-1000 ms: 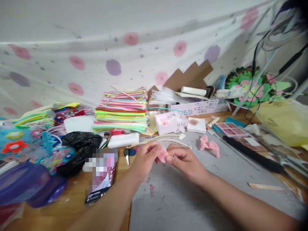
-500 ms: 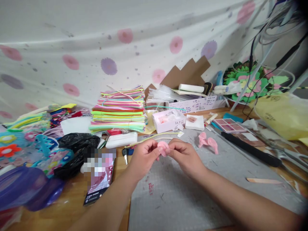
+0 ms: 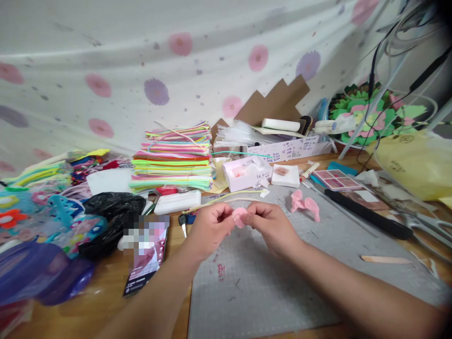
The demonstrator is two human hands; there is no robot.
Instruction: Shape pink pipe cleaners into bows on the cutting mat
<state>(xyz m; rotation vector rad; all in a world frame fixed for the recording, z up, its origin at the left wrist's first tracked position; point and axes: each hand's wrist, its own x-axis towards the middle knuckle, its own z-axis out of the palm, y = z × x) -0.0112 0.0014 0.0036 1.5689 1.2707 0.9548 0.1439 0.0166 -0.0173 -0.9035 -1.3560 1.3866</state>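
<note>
Both my hands meet above the grey cutting mat [image 3: 268, 282] and pinch one small pink petal-shaped piece [image 3: 240, 216] between their fingertips. My left hand [image 3: 209, 230] grips it from the left with thumb and forefinger. From the right, my right hand [image 3: 270, 227] has its fingers curled onto the same piece. Two more pink petals [image 3: 305, 205] lie on the mat just beyond my right hand. A pale yellow stem-like strip [image 3: 226, 198] lies on the mat's far edge behind my fingers.
A stack of coloured sheets [image 3: 173, 160] and a small pink-white box [image 3: 243, 173] stand at the back. Left of the mat lie a phone [image 3: 146, 256], a black bag [image 3: 113, 212] and keys [image 3: 185, 221]. A makeup palette [image 3: 334, 180], a black tool [image 3: 367, 215] and a wooden stick [image 3: 383, 259] lie right.
The pink piece has been turned and curled between my fingertips. Both hands stay together at the same spot over the mat; the view shifted slightly.
</note>
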